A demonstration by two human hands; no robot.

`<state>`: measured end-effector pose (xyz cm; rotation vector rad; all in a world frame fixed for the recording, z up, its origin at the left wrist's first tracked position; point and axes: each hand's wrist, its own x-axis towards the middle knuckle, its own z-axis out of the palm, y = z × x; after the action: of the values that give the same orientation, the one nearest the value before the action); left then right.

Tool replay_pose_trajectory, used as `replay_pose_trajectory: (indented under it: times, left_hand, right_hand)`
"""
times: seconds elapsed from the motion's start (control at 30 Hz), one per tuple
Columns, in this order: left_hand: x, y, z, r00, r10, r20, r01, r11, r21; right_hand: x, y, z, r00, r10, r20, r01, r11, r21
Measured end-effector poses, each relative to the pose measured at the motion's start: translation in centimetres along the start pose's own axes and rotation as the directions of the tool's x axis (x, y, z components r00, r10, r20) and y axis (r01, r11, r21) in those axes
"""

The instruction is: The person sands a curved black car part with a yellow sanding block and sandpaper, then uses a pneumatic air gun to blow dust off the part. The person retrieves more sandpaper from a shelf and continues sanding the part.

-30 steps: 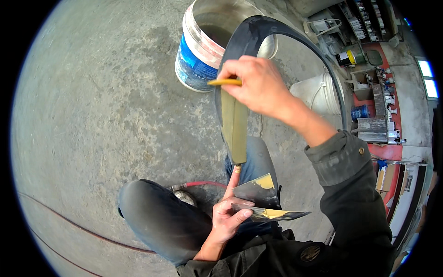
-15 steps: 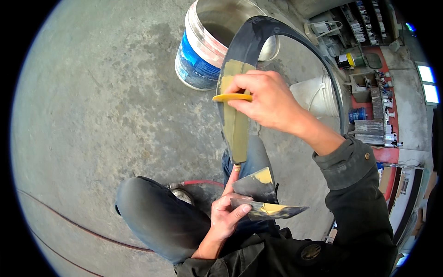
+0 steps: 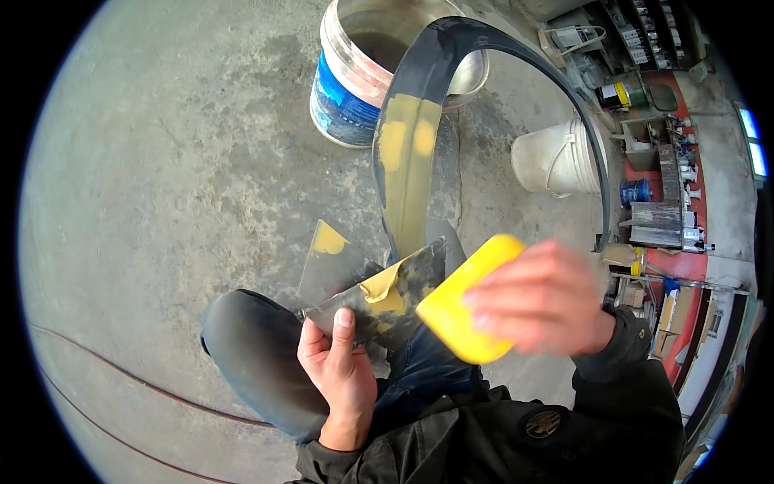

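Note:
My left hand (image 3: 347, 383) grips a thin dark putty scraper plate (image 3: 415, 282), thumb on top, with fresh yellow putty (image 3: 379, 286) along its far edge. A second thin plate (image 3: 314, 278) with a yellow smear fans out behind it, apparently held in the same hand. A yellow plastic spreader (image 3: 468, 302), blurred by motion, is pinched in my right hand (image 3: 552, 298) just right of the plate. Beyond stands a curved black arch-shaped trim panel (image 3: 451, 44), coated along its near limb with olive-yellow filler (image 3: 407, 189) and two brighter dabs. Its lower end is hidden behind the plate.
A large white and blue bucket (image 3: 343, 101) stands behind the panel. A white pail (image 3: 544, 161) is to its right. A reddish hose (image 3: 161, 393) crosses the concrete floor at left. Shelves and cans (image 3: 669, 214) line the right side. My bent knee (image 3: 250, 347) is at lower left.
My right hand has left the panel with the spreader, moving down and right to beside the plate. My left hand has shifted left, its plates turned and raised. Two brighter putty dabs now show on the panel.

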<state>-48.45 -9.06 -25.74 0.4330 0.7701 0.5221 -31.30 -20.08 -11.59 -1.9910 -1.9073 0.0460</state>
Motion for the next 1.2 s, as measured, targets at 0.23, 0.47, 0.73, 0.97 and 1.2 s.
replay_pose_trajectory:
  times: [0.23,0.47,0.73,0.97,1.2]
  left_hand:
    - [-0.7,-0.8,0.8,1.000,0.005,-0.005,-0.005,1.000,0.028]
    - [-1.6,-1.0,1.4,0.999,0.047,-0.022,-0.046,0.998,0.047]
    - [-1.5,-2.2,-3.0,0.991,0.098,0.093,-0.104,0.993,0.055]
    - [-2.9,-6.4,-3.6,0.977,-0.003,0.214,-0.006,0.999,0.040]
    - [-2.4,-7.5,-2.4,0.948,-0.055,0.314,0.049,0.998,0.025]
  right_hand:
    - [-0.8,-1.1,4.6,0.994,-0.053,-0.097,0.047,0.997,-0.057]
    - [-1.7,-1.8,5.5,0.997,-0.026,-0.067,0.019,0.995,-0.098]
    - [0.3,3.2,-0.3,0.864,0.482,-0.147,-0.428,0.857,0.288]
    - [5.2,12.1,3.8,0.790,0.608,-0.079,-0.585,0.785,0.204]
    - [8.0,15.0,6.2,0.802,0.597,-0.034,-0.597,0.802,-0.018]
